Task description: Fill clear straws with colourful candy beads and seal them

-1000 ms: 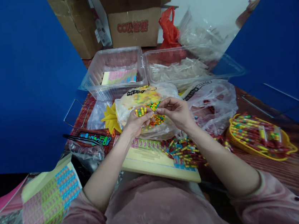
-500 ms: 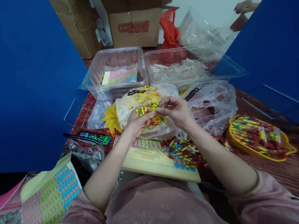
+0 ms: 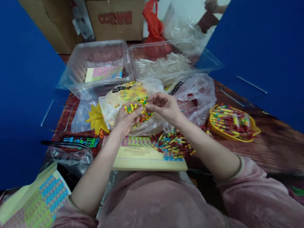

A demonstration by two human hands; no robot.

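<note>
Over an opened white plastic bag (image 3: 109, 111) of small colourful candy beads (image 3: 146, 117), my two hands are close together. My left hand (image 3: 125, 122) is closed around a bunch of slim tubes (image 3: 131, 108), whose yellow and green ends stick up past the fingers. Beside its thumb, my right hand (image 3: 165, 107) is closed in a pinch; what lies between those fingertips is too small to make out. Below the hands, thin tubes with coloured beads (image 3: 174, 144) lie in a loose pile on printed sticker sheets (image 3: 138, 160).
A yellow basket (image 3: 225, 138) of filled tubes stands right. Behind are two clear tubs (image 3: 97, 46), one with clear tubes (image 3: 165, 65). A second plastic bag (image 3: 204, 91) and a yellow star-shaped piece (image 3: 96, 117) flank the bead bag. Blue panels (image 3: 9, 90) enclose both sides.
The camera view has swung right, so everything sits further left and higher in the picture. Both hands stay together over the beads, with little visible change in their grip.
</note>
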